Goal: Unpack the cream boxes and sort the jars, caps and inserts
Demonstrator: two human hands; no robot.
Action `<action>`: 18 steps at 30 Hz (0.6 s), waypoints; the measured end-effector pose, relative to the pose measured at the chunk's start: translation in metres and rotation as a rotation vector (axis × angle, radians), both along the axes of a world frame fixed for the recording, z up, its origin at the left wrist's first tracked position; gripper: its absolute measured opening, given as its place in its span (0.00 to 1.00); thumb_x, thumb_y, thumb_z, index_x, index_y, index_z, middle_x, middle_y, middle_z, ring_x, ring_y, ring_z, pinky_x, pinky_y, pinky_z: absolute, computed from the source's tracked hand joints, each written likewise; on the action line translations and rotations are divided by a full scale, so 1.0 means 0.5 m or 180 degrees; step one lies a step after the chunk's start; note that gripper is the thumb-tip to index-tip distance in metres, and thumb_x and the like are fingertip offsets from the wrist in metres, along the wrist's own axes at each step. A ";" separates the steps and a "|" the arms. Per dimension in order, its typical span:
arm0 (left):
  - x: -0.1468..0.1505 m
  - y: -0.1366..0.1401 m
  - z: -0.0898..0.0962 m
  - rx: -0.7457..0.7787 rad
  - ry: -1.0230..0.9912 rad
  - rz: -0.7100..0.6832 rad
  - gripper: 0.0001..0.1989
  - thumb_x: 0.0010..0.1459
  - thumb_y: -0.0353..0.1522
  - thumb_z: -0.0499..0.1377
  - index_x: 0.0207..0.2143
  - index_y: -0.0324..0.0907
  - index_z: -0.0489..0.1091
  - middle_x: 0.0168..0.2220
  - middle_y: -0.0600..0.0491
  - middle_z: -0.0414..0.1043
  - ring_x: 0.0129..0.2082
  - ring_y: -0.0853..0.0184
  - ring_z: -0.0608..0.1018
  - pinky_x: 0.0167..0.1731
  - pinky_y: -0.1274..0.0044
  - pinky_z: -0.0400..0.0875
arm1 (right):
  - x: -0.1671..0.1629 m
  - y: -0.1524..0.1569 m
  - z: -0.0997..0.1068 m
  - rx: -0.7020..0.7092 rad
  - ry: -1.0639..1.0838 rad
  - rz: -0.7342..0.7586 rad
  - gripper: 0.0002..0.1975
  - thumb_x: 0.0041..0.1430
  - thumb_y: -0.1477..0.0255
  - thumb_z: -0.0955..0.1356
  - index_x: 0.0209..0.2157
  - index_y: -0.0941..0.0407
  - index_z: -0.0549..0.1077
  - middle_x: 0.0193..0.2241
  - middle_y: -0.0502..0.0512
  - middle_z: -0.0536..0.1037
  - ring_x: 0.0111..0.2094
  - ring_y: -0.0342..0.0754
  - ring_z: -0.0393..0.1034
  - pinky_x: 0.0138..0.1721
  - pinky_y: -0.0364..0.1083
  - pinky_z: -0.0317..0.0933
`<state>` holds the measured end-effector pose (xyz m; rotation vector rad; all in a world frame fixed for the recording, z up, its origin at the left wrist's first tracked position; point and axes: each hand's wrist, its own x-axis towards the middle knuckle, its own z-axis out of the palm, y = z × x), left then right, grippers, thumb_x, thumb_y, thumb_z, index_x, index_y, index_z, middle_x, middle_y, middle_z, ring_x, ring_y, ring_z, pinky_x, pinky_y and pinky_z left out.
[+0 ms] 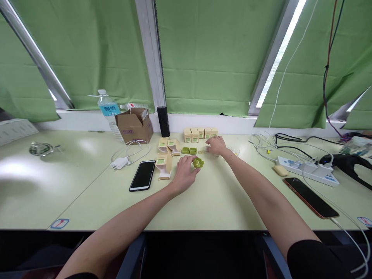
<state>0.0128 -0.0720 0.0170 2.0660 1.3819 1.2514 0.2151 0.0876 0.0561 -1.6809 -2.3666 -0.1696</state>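
My left hand is closed on a small green case, its fingers and thumb at the sides. The case is held just above the table and looks hollow. Farther right, my right hand reaches low over the table with its fingers curled down and together; whatever lies under the fingertips is too small to make out. Tiny yellowish pieces lie left of those fingertips. Beyond my left hand, another green case rests open with two hollows upward. Opened cardboard boxes stand left of my left hand.
Several small closed boxes line the back. To the left are a phone, a white charger, a brown carton and a water bottle. A power strip, cables and another phone occupy the right.
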 end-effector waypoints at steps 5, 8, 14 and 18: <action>-0.002 0.000 -0.001 -0.0030 -0.0199 -0.0113 0.19 0.59 0.28 0.62 0.53 0.47 0.69 0.51 0.47 0.71 0.54 0.56 0.71 0.58 0.62 0.63 | 0.031 -0.014 0.033 0.0375 0.0622 -0.0122 0.14 0.63 0.77 0.65 0.45 0.54 0.80 0.46 0.58 0.83 0.52 0.56 0.70 0.53 0.53 0.61; -0.002 0.003 -0.002 -0.0080 -0.0413 -0.0273 0.20 0.59 0.27 0.61 0.55 0.47 0.68 0.53 0.47 0.70 0.54 0.58 0.73 0.58 0.64 0.65 | 0.050 -0.058 0.039 0.0659 0.1144 -0.0129 0.17 0.66 0.78 0.60 0.46 0.55 0.78 0.43 0.58 0.82 0.50 0.55 0.71 0.49 0.53 0.65; 0.001 0.008 -0.008 -0.0027 -0.0698 -0.0544 0.20 0.60 0.28 0.61 0.55 0.46 0.67 0.55 0.47 0.71 0.53 0.60 0.74 0.57 0.65 0.67 | 0.043 -0.227 -0.019 0.0700 0.2444 0.0999 0.13 0.60 0.72 0.69 0.47 0.52 0.76 0.43 0.56 0.81 0.44 0.54 0.74 0.46 0.55 0.70; 0.000 0.009 -0.012 -0.0008 -0.0765 -0.0641 0.22 0.59 0.29 0.62 0.56 0.47 0.68 0.55 0.48 0.72 0.50 0.61 0.75 0.54 0.66 0.70 | 0.012 -0.304 -0.056 0.0410 0.2370 0.1473 0.28 0.59 0.74 0.70 0.61 0.49 0.67 0.58 0.60 0.74 0.58 0.58 0.69 0.50 0.59 0.72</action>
